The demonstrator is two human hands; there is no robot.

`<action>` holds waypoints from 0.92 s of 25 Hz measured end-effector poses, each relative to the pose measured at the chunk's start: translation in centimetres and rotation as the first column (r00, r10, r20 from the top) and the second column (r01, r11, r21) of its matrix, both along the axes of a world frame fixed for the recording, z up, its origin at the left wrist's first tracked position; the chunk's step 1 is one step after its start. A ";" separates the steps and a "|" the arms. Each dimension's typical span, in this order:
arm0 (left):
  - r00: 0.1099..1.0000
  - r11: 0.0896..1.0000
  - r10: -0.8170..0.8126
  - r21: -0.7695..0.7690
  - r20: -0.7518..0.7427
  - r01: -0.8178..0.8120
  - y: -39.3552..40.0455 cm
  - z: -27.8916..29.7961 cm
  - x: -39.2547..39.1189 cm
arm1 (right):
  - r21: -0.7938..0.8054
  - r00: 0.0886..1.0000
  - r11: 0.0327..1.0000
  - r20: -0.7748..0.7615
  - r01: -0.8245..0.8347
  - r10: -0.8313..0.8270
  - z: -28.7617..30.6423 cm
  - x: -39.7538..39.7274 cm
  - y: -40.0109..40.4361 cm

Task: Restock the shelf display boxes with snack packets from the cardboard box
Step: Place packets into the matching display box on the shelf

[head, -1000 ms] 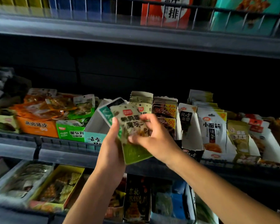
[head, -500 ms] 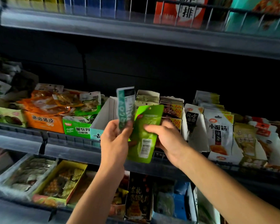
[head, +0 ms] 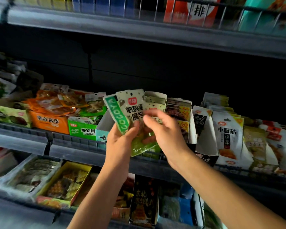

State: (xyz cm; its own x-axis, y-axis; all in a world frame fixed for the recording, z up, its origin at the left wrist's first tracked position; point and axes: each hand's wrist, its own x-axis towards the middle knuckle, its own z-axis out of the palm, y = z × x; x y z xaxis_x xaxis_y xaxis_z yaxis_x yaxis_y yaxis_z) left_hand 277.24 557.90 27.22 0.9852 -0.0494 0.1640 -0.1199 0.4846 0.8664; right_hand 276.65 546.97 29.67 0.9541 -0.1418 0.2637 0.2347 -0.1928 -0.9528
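My left hand (head: 120,146) grips a small fan of snack packets in front of the middle shelf. The front one is a pale green speckled packet (head: 133,108) with its printed face toward me. Behind it a packet with a green COCOYA strip (head: 120,116) sticks out to the left. My right hand (head: 165,133), blurred, lies with straight fingers across the front packet's right side. Just behind the packets stands a white display box (head: 104,123) with a teal front, its inside mostly bare. No cardboard box is in view.
The middle shelf rail (head: 76,142) carries an orange box (head: 48,122) and a green box (head: 82,129) to the left, with upright packet rows (head: 226,136) to the right. Trays of snacks (head: 63,182) fill the lower shelf. A wire-fronted upper shelf (head: 139,32) hangs overhead.
The green packet showed its barcode back half a second ago; now its printed face is toward me, laid against the COCOYA packet. My right hand has slid over its front.
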 end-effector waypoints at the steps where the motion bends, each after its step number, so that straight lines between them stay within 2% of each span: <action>1: 1.000 1.000 0.022 0.001 -0.002 -0.022 0.3 0.0 0.2 | 0.012 0.997 0.997 -0.010 0.075 -0.074 0.2 0.3 -0.3; 3: 0.998 0.997 0.059 0.051 0.010 -0.060 0.8 0.0 0.3 | 0.157 0.992 0.984 -0.103 0.088 -0.072 0.5 1.3 -1.3; 5: 0.995 0.990 0.099 0.101 -0.022 -0.096 0.8 -0.1 0.2 | 0.193 0.984 0.980 -0.178 0.047 -0.012 0.8 1.8 -2.1; 7: 0.983 0.981 0.157 0.127 -0.096 -0.144 0.8 -0.1 0.2 | 0.157 0.974 0.975 -0.186 0.157 -0.127 0.7 2.7 -3.3; 9: 0.961 0.978 0.197 0.109 -0.192 -0.179 1.3 -0.1 0.6 | 0.163 0.939 0.928 -0.135 0.336 -0.317 0.7 4.1 -4.8; 11: 0.941 0.978 0.207 0.072 -0.267 -0.195 1.9 0.0 1.1 | 0.147 0.906 0.894 -0.075 0.423 -0.417 0.5 5.7 -6.0; 13: 0.934 0.982 0.190 0.071 -0.301 -0.177 2.2 -0.1 1.4 | -0.016 0.903 0.904 -0.053 0.427 -0.427 0.0 7.4 -6.4; 15: 0.933 0.985 0.171 0.089 -0.316 -0.150 2.2 0.0 1.6 | -0.283 0.915 0.886 -0.065 0.366 -0.399 -0.8 8.6 -6.1; 16: 0.935 0.986 0.163 0.096 -0.316 -0.139 2.2 0.0 1.6 | -0.399 0.914 0.849 -0.061 0.346 -0.401 -1.4 8.9 -5.7; 18: 0.941 0.986 0.153 0.117 -0.301 -0.123 2.3 0.1 1.6 | -0.603 0.886 0.694 0.047 0.393 -0.460 -2.4 9.5 -5.4; 20: 0.950 0.984 0.141 0.146 -0.277 -0.103 2.5 0.2 1.6 | -0.692 0.836 0.530 0.205 0.491 -0.509 -2.5 9.4 -5.1; 23: 0.954 0.981 0.143 0.164 -0.263 -0.102 2.7 0.1 1.8 | -0.721 0.804 0.444 0.265 0.531 -0.532 -2.1 9.5 -5.1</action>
State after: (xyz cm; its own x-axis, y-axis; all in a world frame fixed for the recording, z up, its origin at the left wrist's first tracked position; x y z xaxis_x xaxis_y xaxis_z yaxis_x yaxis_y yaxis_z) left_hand 279.05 560.57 27.30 0.9912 0.0710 -0.1116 0.0804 0.3458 0.9349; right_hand 286.16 541.84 27.60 0.7623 -0.3805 0.5235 -0.1673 -0.8972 -0.4086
